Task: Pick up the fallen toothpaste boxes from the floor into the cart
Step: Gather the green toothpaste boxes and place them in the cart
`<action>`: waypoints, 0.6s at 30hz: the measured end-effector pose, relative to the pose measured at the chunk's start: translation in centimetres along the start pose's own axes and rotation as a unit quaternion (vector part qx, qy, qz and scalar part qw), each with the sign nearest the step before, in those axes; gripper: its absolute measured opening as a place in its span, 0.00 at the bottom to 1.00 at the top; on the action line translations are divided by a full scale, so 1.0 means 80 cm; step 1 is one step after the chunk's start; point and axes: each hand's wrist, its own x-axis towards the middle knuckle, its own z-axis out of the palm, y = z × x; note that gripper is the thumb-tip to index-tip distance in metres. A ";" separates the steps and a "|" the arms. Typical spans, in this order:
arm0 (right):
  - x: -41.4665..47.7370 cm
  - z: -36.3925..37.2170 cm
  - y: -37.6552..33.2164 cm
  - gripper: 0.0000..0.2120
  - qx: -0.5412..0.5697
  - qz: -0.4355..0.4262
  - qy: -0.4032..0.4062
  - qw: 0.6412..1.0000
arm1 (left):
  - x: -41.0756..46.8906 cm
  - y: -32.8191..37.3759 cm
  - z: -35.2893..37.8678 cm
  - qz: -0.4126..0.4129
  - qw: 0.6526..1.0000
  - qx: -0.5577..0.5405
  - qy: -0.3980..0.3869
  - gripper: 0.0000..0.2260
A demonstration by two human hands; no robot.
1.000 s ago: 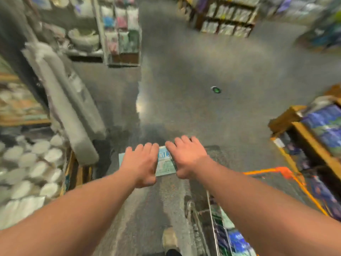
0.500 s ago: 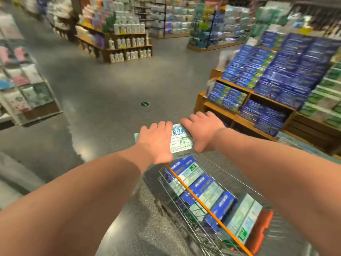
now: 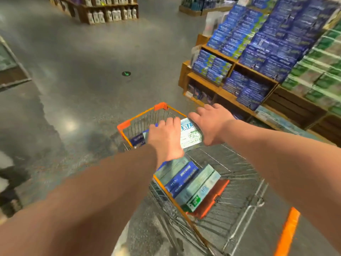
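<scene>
I hold a white and green toothpaste box point(image 3: 190, 134) flat between both hands, above the far half of the wire cart point(image 3: 123, 126). My left hand point(image 3: 166, 140) grips its left end and my right hand point(image 3: 210, 124) its right end. Below them, several blue and pale green toothpaste boxes point(image 3: 190, 183) lie side by side in the cart's basket. The cart has an orange rim and an orange handle point(image 3: 286, 233) at the lower right.
A wooden shelf unit point(image 3: 208, 80) stacked with blue and green toothpaste packs stands right of the cart. More shelves with white bottles point(image 3: 110, 14) are far back. Grey polished floor point(image 3: 83, 71) lies ahead and left, with a small green marker point(image 3: 126, 73).
My view swung right and down from the aisle floor to the cart. Both hands carried the box rightwards and now hold it over the cart's basket.
</scene>
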 end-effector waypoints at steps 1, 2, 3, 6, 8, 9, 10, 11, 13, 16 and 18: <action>0.004 0.014 0.006 0.42 -0.008 -0.008 -0.004 1.000 | 0.002 0.011 0.014 -0.013 1.000 -0.009 -0.002 0.36; 0.009 0.031 0.009 0.42 -0.011 -0.013 -0.008 1.000 | 0.006 0.020 0.028 -0.023 1.000 -0.018 -0.008 0.36; 0.016 0.051 0.010 0.42 -0.013 -0.015 -0.013 1.000 | 0.011 0.027 0.045 -0.032 0.999 -0.024 -0.015 0.36; 0.050 0.114 0.011 0.45 -0.024 -0.027 -0.039 0.999 | 0.035 0.041 0.104 -0.058 0.996 -0.034 -0.058 0.35; 0.079 0.162 0.005 0.45 -0.028 -0.043 -0.057 0.997 | 0.048 0.048 0.156 -0.082 0.991 -0.036 -0.095 0.35; 0.094 0.187 0.000 0.44 -0.029 -0.049 -0.066 0.996 | 0.054 0.051 0.184 -0.096 0.989 -0.037 -0.109 0.36; 0.109 0.213 -0.006 0.44 -0.034 -0.057 -0.073 0.995 | 0.058 0.054 0.212 -0.111 0.985 -0.039 -0.124 0.37; 0.122 0.240 -0.012 0.45 -0.038 -0.061 -0.082 0.994 | 0.062 0.055 0.237 -0.120 0.983 -0.043 -0.135 0.38; 0.141 0.290 -0.024 0.47 -0.043 -0.075 -0.102 0.991 | 0.068 0.059 0.282 -0.129 0.978 -0.066 -0.152 0.34; 0.151 0.348 -0.040 0.46 -0.029 -0.089 -0.119 0.989 | 0.066 0.069 0.331 -0.154 0.967 -0.084 -0.184 0.26; 0.149 0.374 -0.047 0.46 -0.019 -0.095 -0.126 0.987 | 0.058 0.082 0.352 -0.171 0.963 -0.051 -0.203 0.28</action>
